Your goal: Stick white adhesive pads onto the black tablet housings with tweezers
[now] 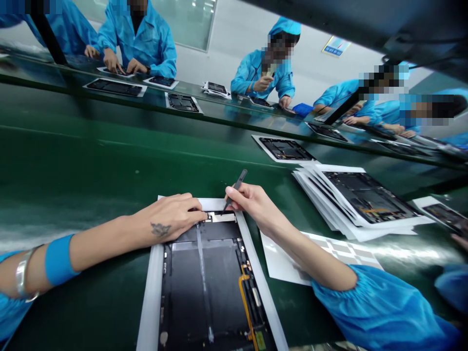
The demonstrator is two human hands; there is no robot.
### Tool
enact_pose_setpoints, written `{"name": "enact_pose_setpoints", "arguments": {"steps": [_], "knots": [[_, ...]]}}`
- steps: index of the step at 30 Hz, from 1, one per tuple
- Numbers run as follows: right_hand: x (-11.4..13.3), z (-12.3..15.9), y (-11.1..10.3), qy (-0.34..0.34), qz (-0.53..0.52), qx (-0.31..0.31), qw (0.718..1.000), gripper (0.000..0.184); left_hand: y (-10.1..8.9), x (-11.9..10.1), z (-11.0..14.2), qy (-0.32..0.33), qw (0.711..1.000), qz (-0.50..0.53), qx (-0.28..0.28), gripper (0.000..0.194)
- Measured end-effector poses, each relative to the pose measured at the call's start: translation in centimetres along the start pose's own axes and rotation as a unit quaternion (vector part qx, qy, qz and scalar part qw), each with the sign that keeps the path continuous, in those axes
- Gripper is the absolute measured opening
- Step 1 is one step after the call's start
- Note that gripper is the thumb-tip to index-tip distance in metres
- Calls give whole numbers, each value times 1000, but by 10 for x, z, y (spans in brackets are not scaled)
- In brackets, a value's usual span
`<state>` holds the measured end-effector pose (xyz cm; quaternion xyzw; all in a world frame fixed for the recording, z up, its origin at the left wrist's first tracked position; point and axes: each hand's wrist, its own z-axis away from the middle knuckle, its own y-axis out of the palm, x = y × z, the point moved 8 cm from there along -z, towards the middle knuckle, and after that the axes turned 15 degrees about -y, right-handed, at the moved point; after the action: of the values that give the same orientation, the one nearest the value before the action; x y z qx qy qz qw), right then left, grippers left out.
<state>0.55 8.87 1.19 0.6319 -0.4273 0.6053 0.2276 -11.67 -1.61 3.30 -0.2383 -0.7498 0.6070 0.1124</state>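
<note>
An opened tablet with black inner parts and an orange cable lies on a white sheet in front of me. My left hand rests on its far left corner, fingers curled and pressing down near a small white part. My right hand is closed on dark tweezers, whose tip touches the tablet's far edge beside the left fingertips.
A sticker sheet lies under my right forearm. A stack of opened tablets sits at the right, another single tablet beyond it. Across the green conveyor belt, several people in blue coats work on more tablets.
</note>
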Motion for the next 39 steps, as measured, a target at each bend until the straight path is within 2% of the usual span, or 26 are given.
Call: {"name": "enact_pose_setpoints", "arguments": {"steps": [10, 14, 20, 25, 30, 33, 36, 39], "knots": [[1, 0, 0, -3, 1, 2, 1000, 48, 6, 3, 0, -9, 999, 3, 31, 31], [1, 0, 1, -1, 7, 3, 1000, 48, 6, 5, 1, -9, 1000, 19, 21, 33], [2, 0, 1, -3, 5, 3, 1000, 50, 2, 6, 3, -6, 999, 34, -4, 26], [1, -1, 2, -13, 7, 9, 1000, 47, 4, 4, 1, -14, 1000, 14, 15, 29], [3, -2, -4, -50, 107, 16, 993, 39, 5, 2, 0, -13, 999, 7, 33, 35], [11, 3, -12, -89, 174, -8, 981, 37, 5, 3, 1, -15, 999, -2, 33, 37], [24, 13, -12, -143, 162, -36, 976, 35, 7, 3, 2, -5, 999, -10, 34, 36], [33, 21, 2, -190, 149, -10, 970, 30, 5, 2, 3, 2, 1000, -10, 22, 34]]}}
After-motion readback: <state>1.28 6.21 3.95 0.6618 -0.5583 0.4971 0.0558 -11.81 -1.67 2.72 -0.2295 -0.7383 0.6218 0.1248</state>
